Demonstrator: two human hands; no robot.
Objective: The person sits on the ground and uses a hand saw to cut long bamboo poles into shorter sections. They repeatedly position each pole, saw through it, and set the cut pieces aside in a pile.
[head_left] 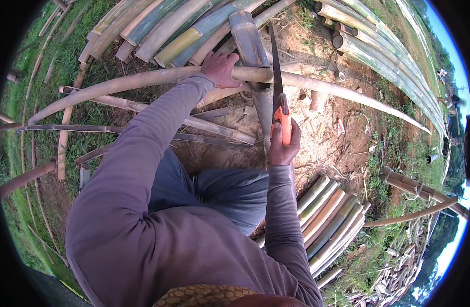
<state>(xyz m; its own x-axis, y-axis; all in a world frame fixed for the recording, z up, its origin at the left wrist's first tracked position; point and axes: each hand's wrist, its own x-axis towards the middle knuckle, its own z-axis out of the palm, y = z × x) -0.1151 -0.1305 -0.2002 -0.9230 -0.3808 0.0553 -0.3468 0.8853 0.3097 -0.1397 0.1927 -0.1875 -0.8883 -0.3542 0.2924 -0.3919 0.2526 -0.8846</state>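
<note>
The left hand (222, 70) clasps the long bamboo pole (255, 75), which lies across a thick bamboo length (249, 38); the right hand (285, 143) grips the saw (278, 84). The pole (smooth, probably slippery) should handle stiff yet light, best held near the saw

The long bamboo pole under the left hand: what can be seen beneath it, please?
Beneath the long pole, a thick grey bamboo section shows on both sides, and littered soil farther right. The pole covers the crossing, so I cannot see how they meet.
</note>
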